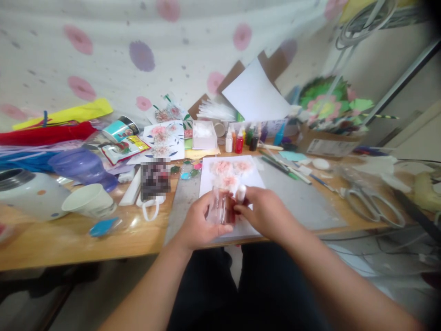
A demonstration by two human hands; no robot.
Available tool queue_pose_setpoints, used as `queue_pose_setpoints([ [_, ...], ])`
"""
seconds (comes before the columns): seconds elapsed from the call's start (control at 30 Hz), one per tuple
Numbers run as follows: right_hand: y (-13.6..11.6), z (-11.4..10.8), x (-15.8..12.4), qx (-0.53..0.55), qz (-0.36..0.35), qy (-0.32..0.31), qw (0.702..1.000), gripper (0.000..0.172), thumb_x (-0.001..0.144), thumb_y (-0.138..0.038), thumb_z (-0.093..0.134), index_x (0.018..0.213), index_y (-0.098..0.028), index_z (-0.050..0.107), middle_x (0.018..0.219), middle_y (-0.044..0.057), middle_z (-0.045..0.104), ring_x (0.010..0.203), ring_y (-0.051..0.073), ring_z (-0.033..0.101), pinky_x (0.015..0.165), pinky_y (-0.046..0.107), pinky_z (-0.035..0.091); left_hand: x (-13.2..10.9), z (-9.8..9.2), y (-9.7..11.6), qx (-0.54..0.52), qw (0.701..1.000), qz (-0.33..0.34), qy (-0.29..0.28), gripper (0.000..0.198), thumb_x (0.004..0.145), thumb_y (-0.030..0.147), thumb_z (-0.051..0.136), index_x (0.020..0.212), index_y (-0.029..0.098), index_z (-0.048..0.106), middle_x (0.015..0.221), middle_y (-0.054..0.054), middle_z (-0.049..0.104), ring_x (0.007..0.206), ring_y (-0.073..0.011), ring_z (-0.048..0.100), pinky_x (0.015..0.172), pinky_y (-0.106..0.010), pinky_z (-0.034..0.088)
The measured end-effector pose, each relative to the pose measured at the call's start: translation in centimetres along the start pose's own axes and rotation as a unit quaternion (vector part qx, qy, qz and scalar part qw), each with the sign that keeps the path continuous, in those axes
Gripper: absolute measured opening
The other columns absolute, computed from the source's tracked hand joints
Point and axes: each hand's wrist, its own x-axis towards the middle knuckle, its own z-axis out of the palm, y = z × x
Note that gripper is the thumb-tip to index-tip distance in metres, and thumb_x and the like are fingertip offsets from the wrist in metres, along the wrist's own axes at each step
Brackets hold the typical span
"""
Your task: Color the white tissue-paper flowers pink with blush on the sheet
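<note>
Over the front of the gray mat, my left hand [201, 218] is wrapped round a small clear container [220, 207] with a reddish tint. My right hand [267, 209] is closed close beside it, gripping a small white round-ended piece [241, 192]; blur hides its exact kind. Whether that piece touches the container I cannot tell. Beneath and beyond both hands lies a white sheet [255, 172] bearing pink flower clusters [222, 166]. My fingers cover part of the sheet's front.
Small paint bottles [239, 141] stand behind the sheet. Brushes [279, 166] and scissors [374, 207] lie to the right. A paper cup [87, 201], a white spotted jar [29, 193] and a blue piece [103, 227] are on the left, near the wooden table's edge [138, 257].
</note>
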Motion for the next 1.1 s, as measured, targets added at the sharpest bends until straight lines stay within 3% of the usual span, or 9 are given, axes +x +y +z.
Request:
queue_pose_setpoints([
  [0.13, -0.01, -0.15, -0.09, 0.019, 0.009, 0.033, 0.999, 0.006, 0.079, -0.018, 0.063, 0.074, -0.020, 0.061, 0.072, 0.000, 0.067, 0.067, 0.015, 0.060, 0.063, 0.024, 0.040, 0.04, 0.07, 0.12, -0.010, 1.000, 0.005, 0.001, 0.065, 0.064, 0.029, 0.080, 0.123, 0.020, 0.055, 0.120, -0.013, 0.063, 0.108, -0.0319, 0.061, 0.092, -0.044, 0.050],
  [0.3, 0.10, 0.24, -0.04, -0.012, 0.008, 0.007, 1.000, 0.007, 0.076, -0.014, 0.064, 0.073, -0.020, 0.061, 0.072, 0.002, 0.066, 0.068, 0.017, 0.059, 0.062, 0.026, 0.040, 0.12, 0.09, 0.10, 0.003, 1.000, 0.001, 0.006, 0.065, 0.062, 0.030, 0.082, 0.121, 0.019, 0.057, 0.113, -0.011, 0.066, 0.104, -0.0316, 0.063, 0.091, -0.043, 0.050],
  [0.4, 0.06, 0.13, -0.02, 0.027, 0.003, 0.038, 0.999, 0.006, 0.079, -0.016, 0.063, 0.075, -0.020, 0.061, 0.073, 0.000, 0.066, 0.067, 0.015, 0.060, 0.063, 0.024, 0.041, 0.11, 0.08, 0.00, -0.018, 1.000, 0.001, 0.001, 0.065, 0.063, 0.029, 0.081, 0.122, 0.020, 0.056, 0.116, -0.011, 0.065, 0.107, -0.0318, 0.061, 0.091, -0.042, 0.050],
  [0.5, -0.07, -0.18, 0.00, 0.045, -0.037, 0.007, 0.998, 0.009, 0.076, -0.012, 0.064, 0.074, -0.020, 0.061, 0.074, 0.000, 0.067, 0.070, 0.015, 0.061, 0.064, 0.024, 0.041, 0.13, 0.04, -0.01, -0.031, 0.999, -0.002, 0.009, 0.064, 0.062, 0.030, 0.082, 0.121, 0.019, 0.057, 0.113, -0.011, 0.066, 0.103, -0.0311, 0.063, 0.089, -0.042, 0.051],
  [0.57, -0.11, -0.40, 0.03, 0.038, -0.023, -0.004, 0.999, 0.010, 0.075, -0.012, 0.065, 0.071, -0.020, 0.061, 0.071, 0.000, 0.066, 0.068, 0.015, 0.061, 0.063, 0.025, 0.041, 0.16, 0.02, 0.09, -0.014, 1.000, 0.002, 0.015, 0.065, 0.060, 0.030, 0.083, 0.119, 0.019, 0.058, 0.110, -0.011, 0.067, 0.101, -0.0308, 0.064, 0.088, -0.042, 0.051],
  [0.67, -0.11, -0.46, 0.02, 0.074, 0.010, 0.033, 0.997, 0.007, 0.078, -0.016, 0.064, 0.073, -0.021, 0.064, 0.074, 0.000, 0.069, 0.069, 0.015, 0.062, 0.062, 0.025, 0.042, 0.20, 0.04, 0.37, -0.035, 0.999, 0.010, 0.005, 0.064, 0.060, 0.030, 0.083, 0.118, 0.019, 0.058, 0.111, -0.011, 0.067, 0.102, -0.0310, 0.064, 0.086, -0.040, 0.052],
  [0.9, 0.22, 0.32, -0.34, 0.083, -0.002, 0.047, 0.995, 0.010, 0.077, -0.013, 0.064, 0.074, -0.022, 0.063, 0.073, -0.002, 0.068, 0.070, 0.015, 0.063, 0.065, 0.026, 0.045, 0.27, 0.05, 0.78, -0.052, 0.999, 0.013, 0.003, 0.060, 0.062, 0.029, 0.082, 0.115, 0.019, 0.059, 0.111, -0.009, 0.066, 0.099, -0.0283, 0.064, 0.087, -0.039, 0.050],
  [0.97, 0.16, 0.40, -0.48, 0.110, -0.024, 0.065, 0.991, 0.010, 0.078, -0.012, 0.063, 0.078, -0.022, 0.063, 0.079, -0.001, 0.069, 0.076, 0.015, 0.064, 0.070, 0.026, 0.047, 0.25, 0.01, 0.65, -0.060, 0.998, 0.013, 0.002, 0.061, 0.061, 0.030, 0.082, 0.116, 0.019, 0.058, 0.111, -0.010, 0.066, 0.099, -0.0288, 0.063, 0.087, -0.039, 0.050],
  [1.1, 0.03, 0.32, -0.65, 0.116, -0.080, 0.025, 0.990, 0.015, 0.078, -0.007, 0.060, 0.079, -0.021, 0.063, 0.083, 0.001, 0.066, 0.080, 0.015, 0.062, 0.072, 0.026, 0.048, 0.16, -0.03, 0.30, -0.034, 0.999, 0.005, 0.017, 0.062, 0.060, 0.028, 0.083, 0.116, 0.018, 0.058, 0.105, -0.009, 0.067, 0.099, -0.0287, 0.063, 0.088, -0.039, 0.049],
])
